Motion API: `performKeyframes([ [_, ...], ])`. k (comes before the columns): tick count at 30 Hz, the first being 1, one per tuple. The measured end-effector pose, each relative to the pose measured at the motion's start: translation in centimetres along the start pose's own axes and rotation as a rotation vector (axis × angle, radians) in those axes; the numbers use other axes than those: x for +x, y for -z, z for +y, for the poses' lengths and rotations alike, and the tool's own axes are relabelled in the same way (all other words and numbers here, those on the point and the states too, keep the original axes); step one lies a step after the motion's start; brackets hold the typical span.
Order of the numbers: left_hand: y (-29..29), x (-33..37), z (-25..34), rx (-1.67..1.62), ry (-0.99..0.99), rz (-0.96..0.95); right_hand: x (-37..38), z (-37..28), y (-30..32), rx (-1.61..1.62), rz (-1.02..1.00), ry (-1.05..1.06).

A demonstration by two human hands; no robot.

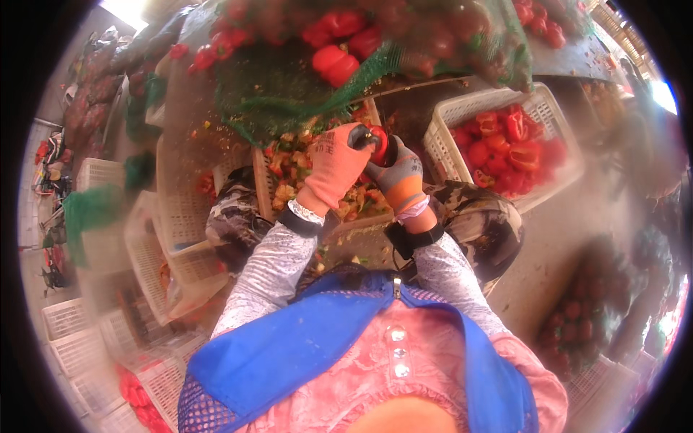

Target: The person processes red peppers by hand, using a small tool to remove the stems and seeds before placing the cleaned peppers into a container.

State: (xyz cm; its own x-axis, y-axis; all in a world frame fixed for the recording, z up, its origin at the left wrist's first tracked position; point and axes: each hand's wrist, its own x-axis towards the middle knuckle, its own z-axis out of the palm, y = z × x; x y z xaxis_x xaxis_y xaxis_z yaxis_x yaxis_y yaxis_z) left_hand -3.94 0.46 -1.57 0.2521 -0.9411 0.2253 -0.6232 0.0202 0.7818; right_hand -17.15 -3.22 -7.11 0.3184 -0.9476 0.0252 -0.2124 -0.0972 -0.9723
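Observation:
Both my hands meet in front of me over a crate [264,189] of pepper scraps. A red bell pepper [378,144] is between them, mostly covered by fingers. My left hand [336,164], in an orange glove with dark fingertips, is closed on the pepper's left side. My right hand [398,178], in a grey and orange glove, closes round the pepper from the right. Whether the right hand also has a small tool is hidden. Green, cream and red trimmings [289,164] fill the crate below.
A white crate [449,108] of opened red peppers [498,148] stands to the right. Ahead, green netting [314,108] lies by whole red peppers [335,66]. White crates [148,263] stand at left. Netted peppers [577,317] sit at lower right.

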Motion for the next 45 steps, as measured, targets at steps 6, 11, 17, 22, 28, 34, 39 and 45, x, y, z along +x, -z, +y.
performKeyframes([
  [6, 2.1, -0.5, -0.8, -0.925, 0.362, -0.363, 0.8, 1.0, 2.2, 0.588, 0.083, -0.263],
  [11, 4.2, 1.1, -4.1, 0.491, -0.066, -0.275, 2.7, 0.1, 8.8, 1.574, 0.28, -0.35],
  [17, 3.3, 11.5, -7.2, 0.66, -0.277, 0.236, 2.7, -0.7, 6.7, 1.398, 0.302, -0.414],
  [22, 2.4, 18.2, -8.3, 1.028, -0.366, -0.114, 1.6, -1.4, 4.8, 1.313, 0.226, -0.571],
  [28, 6.9, 15.8, -11.4, 0.506, -0.03, 0.179, 1.8, 3.8, 4.4, 0.769, 0.002, -0.132],
  [34, 8.0, 6.1, -11.1, -0.476, 0.127, -0.017, 2.9, -4.7, -0.6, 0.577, -0.092, 0.091],
  [39, 7.8, 0.2, -3.7, -0.517, 0.085, 0.007, 4.3, -6.4, -2.6, 0.238, -0.295, 0.226],
  [45, 9.3, -2.0, -2.3, -0.213, 0.206, 0.107, 3.7, -8.6, -4.0, -0.096, -0.251, 0.303],
])
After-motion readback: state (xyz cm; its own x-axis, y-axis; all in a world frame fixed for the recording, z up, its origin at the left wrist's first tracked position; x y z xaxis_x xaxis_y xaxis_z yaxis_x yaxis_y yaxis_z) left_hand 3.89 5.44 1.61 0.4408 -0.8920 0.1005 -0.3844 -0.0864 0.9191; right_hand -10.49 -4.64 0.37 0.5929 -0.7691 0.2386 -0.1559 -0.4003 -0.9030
